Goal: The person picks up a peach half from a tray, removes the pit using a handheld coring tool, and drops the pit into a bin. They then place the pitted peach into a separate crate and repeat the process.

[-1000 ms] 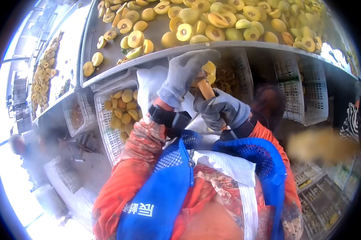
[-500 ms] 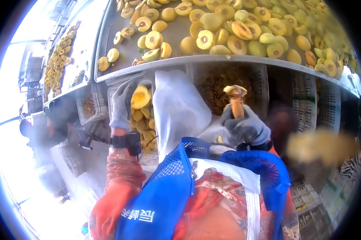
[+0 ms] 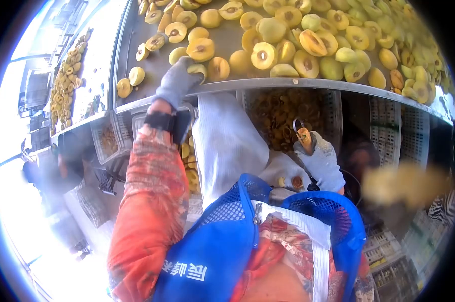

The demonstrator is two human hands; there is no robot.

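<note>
My left hand (image 3: 179, 78), in a grey glove, reaches over the metal table's front rim. Its fingers are closed about a greenish-yellow peach half (image 3: 199, 69), partly hidden by the glove. Other cut peach halves (image 3: 201, 49) lie just beyond, some with the brown stone showing. My right hand (image 3: 320, 158), gloved too, is wrapped round the wooden handle of a pitting tool (image 3: 304, 135). The tool's curved metal loop points up and carries no fruit. Below my left wrist, peach halves (image 3: 192, 176) fill a crate, partly covered by my forearm.
The metal table (image 3: 157, 95) runs across in front, heaped with peaches towards the right. Under it a crate (image 3: 333, 116) holds brownish scraps. White cloth (image 3: 227, 131) covers my leg, with a brown bit (image 3: 297, 182) on my lap. More crates (image 3: 386, 131) stand at right.
My left hand has left a hollowed peach half over the crate and moved up to the table. The stone and flesh are gone from the pitting tool, and my right hand has turned slightly.
</note>
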